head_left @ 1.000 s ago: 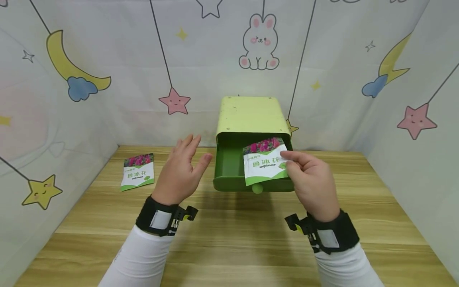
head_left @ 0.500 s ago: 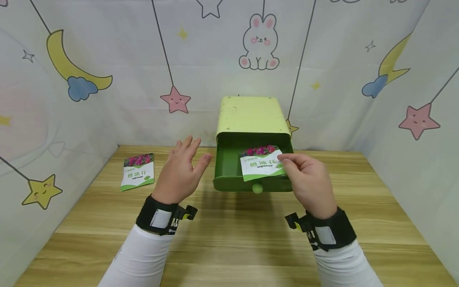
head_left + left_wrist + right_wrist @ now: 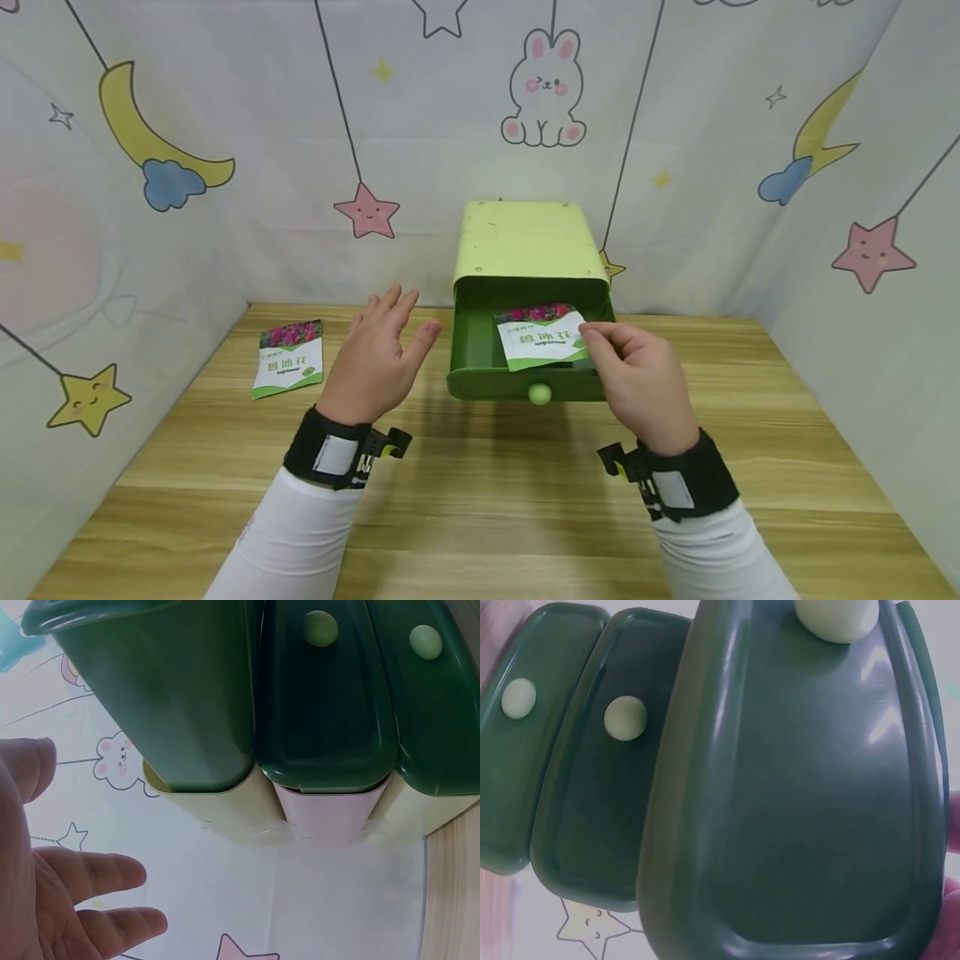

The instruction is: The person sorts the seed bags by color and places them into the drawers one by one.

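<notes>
My right hand (image 3: pixel 648 379) pinches the right edge of a white and green flower seed packet (image 3: pixel 534 337) between thumb and forefinger. The packet lies tilted over the inside of the pulled-out green top drawer (image 3: pixel 487 383). In the right wrist view the drawer front (image 3: pixel 802 810) hides the packet and most of that hand; only bits of fingers (image 3: pixel 946 926) show at the right edge. To the left of the drawer, my left hand (image 3: pixel 378 358) hovers with its fingers spread and holds nothing. A second seed packet (image 3: pixel 287 360) rests on the table, left of that hand.
A pale yellow drawer cabinet (image 3: pixel 532 237) stands against the printed backdrop curtain (image 3: pixel 420 158). The left wrist view shows two closed drawers (image 3: pixel 326 712) beneath the open one, each with a round knob. Wooden table (image 3: pixel 480 517) extends in front, with curtain walls on both sides.
My right hand has lowered the seed packet and shifted it left, deeper into the open drawer. The left hand and the packet on the table have stayed put.
</notes>
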### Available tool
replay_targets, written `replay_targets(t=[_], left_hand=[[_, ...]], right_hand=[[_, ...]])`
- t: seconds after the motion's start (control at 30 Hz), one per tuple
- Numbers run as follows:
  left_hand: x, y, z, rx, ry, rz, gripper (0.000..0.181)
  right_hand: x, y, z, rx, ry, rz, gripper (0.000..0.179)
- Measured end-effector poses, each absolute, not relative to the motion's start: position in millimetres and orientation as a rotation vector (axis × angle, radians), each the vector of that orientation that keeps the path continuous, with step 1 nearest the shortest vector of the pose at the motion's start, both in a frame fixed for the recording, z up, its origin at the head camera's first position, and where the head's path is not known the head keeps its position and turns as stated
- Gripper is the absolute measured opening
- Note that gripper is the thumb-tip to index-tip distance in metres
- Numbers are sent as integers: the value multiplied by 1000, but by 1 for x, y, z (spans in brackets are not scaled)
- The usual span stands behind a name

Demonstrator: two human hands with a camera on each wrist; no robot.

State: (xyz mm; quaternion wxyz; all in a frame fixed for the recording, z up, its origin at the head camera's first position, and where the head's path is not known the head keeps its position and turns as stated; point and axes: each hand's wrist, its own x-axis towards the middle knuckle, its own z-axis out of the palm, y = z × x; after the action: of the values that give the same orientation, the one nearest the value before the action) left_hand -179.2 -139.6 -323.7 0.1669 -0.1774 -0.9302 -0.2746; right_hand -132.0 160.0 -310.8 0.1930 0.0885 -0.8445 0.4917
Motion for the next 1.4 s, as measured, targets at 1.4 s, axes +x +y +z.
replay_targets(t=[1.4], left_hand=[[-181,-142,-325,-483,-2690,-779,74]], right_hand=[[-135,156,-313,423,-2475,941,39]])
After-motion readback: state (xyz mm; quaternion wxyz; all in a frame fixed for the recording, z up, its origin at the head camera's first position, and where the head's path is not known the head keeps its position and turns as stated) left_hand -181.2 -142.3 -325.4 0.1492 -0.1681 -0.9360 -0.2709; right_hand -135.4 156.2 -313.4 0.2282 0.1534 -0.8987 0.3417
